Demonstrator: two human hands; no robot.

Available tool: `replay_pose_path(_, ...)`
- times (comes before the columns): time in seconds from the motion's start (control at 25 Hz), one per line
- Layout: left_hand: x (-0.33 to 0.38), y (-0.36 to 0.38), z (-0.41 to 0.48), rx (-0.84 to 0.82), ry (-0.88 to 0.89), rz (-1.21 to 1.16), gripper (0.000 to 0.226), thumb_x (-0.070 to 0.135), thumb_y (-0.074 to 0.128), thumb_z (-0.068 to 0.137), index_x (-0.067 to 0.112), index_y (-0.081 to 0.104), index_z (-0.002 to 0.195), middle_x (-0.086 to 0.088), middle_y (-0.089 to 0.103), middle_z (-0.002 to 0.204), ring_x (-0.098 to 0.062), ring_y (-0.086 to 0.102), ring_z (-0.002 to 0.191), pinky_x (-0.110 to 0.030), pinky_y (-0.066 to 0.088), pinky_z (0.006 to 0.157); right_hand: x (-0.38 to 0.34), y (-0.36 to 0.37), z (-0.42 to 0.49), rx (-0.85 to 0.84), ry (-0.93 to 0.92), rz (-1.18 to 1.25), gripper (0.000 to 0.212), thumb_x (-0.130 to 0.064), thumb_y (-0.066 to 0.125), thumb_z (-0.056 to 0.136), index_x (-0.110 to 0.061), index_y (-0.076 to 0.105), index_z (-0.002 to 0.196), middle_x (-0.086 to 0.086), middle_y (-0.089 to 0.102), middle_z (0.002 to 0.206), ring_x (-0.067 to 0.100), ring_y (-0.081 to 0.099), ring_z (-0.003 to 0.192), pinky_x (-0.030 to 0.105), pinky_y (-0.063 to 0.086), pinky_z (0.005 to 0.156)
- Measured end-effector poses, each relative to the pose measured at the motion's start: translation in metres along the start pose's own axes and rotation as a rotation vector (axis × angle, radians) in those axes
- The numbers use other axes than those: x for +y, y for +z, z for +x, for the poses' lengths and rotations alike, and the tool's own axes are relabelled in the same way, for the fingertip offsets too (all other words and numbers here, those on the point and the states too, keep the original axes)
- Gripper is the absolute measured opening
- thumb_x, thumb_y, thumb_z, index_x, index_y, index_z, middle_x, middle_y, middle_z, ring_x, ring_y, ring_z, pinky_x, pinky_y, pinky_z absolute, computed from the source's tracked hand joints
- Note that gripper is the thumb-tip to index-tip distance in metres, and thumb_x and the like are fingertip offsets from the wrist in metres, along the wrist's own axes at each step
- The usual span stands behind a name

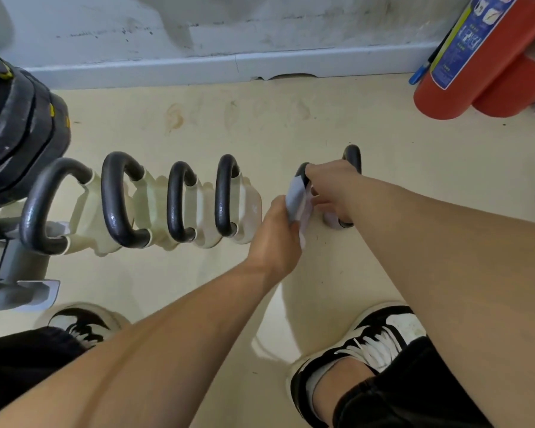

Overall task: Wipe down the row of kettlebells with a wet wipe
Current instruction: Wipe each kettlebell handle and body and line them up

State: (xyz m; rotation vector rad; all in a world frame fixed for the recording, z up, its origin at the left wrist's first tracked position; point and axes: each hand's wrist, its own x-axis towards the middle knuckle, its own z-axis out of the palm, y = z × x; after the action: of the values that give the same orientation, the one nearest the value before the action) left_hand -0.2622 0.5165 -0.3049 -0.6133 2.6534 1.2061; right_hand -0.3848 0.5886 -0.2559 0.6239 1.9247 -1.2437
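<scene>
A row of cream kettlebells [247, 208] with black handles stands on the floor, running left to right. My left hand [278, 233] holds a white wet wipe [295, 196] wrapped over the black handle of the fifth kettlebell [301, 171]. My right hand [334, 186] grips the top of that same handle, hiding most of it. One more kettlebell [351, 156] stands just right of my hands, its body mostly hidden by my right hand.
A red fire extinguisher [464, 66] leans at the back right by the baseboard. Black weight plates [16, 125] and a grey rack foot [19, 288] crowd the left. My two shoes [374, 338] stand close in front of the row on the cream floor.
</scene>
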Motion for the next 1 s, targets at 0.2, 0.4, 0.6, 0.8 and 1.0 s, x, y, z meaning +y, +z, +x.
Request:
replay_pose_path(0.2,-0.002,-0.010,-0.007,-0.060,-0.150,0.078,0.023,0.022,0.042,0.104,0.003,0.043,0.118,-0.002,0.056,0.091,-0.023,0.060,0.083,-0.040,0.050,0.073,0.020,0.007,-0.010,-0.155,-0.122,-0.308,0.026,-0.025,0.056,0.100,-0.001,0.066,0.099,0.019,0.074,0.108,0.029,0.076,0.097,0.035,0.064,0.078)
replay_pose_path(0.4,-0.021,-0.008,-0.060,-0.044,-0.316,0.119,0.027,0.028,0.039,0.106,0.004,0.041,0.118,-0.009,0.054,0.094,-0.028,0.051,0.082,-0.035,0.040,0.072,0.031,0.018,-0.016,-0.315,-0.176,-0.659,0.032,-0.035,0.060,0.100,-0.005,0.071,0.104,0.008,0.074,0.110,0.023,0.073,0.097,0.041,0.060,0.090)
replay_pose_path(0.6,-0.032,-0.022,-0.080,-0.091,-0.307,0.177,0.029,0.029,0.038,0.107,0.001,0.041,0.115,-0.012,0.059,0.096,-0.031,0.058,0.082,-0.034,0.037,0.066,0.043,0.026,-0.023,-0.401,-0.192,-0.766,0.040,-0.039,0.063,0.100,-0.004,0.071,0.117,0.013,0.075,0.109,0.028,0.075,0.099,0.044,0.059,0.095)
replay_pose_path(0.8,-0.006,-0.019,-0.028,-0.195,-0.256,0.379,0.038,0.010,0.048,0.098,0.002,0.037,0.134,-0.013,0.059,0.108,-0.032,0.063,0.095,-0.036,0.047,0.072,0.051,0.015,-0.006,-0.252,-0.156,-0.553,0.034,-0.026,0.054,0.100,0.000,0.066,0.119,0.014,0.074,0.096,0.030,0.066,0.077,0.036,0.057,0.080)
replay_pose_path(1.0,0.026,-0.016,0.013,-0.440,-0.157,0.940,0.044,0.012,0.056,0.096,0.015,0.048,0.140,-0.008,0.048,0.106,-0.024,0.053,0.093,-0.034,0.053,0.083,0.059,0.010,-0.004,-0.216,-0.127,-0.551,0.026,-0.016,0.047,0.099,-0.002,0.065,0.112,0.017,0.076,0.098,0.029,0.070,0.076,0.043,0.060,0.086)
